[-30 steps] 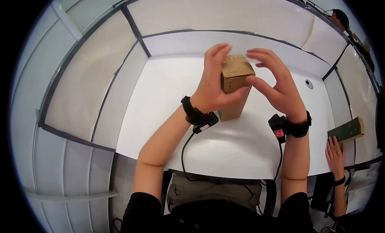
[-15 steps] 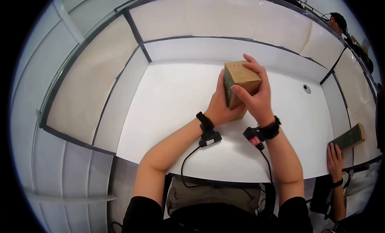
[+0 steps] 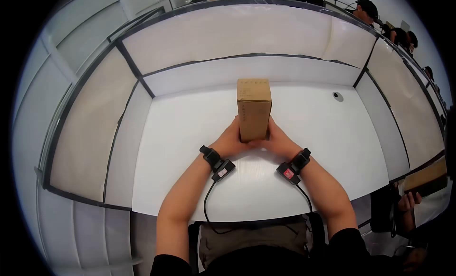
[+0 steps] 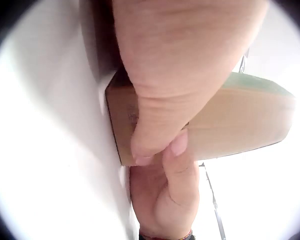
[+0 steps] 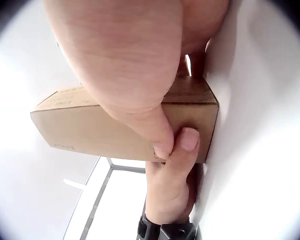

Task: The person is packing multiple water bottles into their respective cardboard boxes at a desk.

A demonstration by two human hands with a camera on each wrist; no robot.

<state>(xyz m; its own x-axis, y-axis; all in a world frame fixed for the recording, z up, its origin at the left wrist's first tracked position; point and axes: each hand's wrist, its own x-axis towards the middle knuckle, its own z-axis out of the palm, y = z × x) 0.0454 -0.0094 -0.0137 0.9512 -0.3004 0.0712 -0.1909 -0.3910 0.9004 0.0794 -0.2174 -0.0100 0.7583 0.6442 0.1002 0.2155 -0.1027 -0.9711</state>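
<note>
Both your hands are now sitting low on the tall cardboard box [image 3: 255, 115]; half a second ago your right hand [image 3: 280, 140] was up near its top and your left hand [image 3: 229, 141] was round its side. Box is also showing you a plain brown printed face instead of a green one, so it's been turned; green side [image 4: 252, 82] is now appearing in the left wrist view. Likely meaning: you're turning and steadying it, not letting go.

Grip: both hands are closing in round the base, palms and fingers flanking the sides, thumbs pressing the near face and nearly meeting. Nothing else in either hand. Box is standing upright mid-worktop [image 3: 185, 128], base at the surface; can't tell if fingertips are tucked under.

White worktop is carrying a cable grommet [image 3: 337, 96] toward the far right corner. Pale partition panels [image 3: 228, 33] with dark edging are boxing in the back and sides. Past the right panel, another person's hand [image 3: 409, 201] is holding a second box [image 3: 425, 178]; more people [image 3: 365, 11] are showing beyond the back.
</note>
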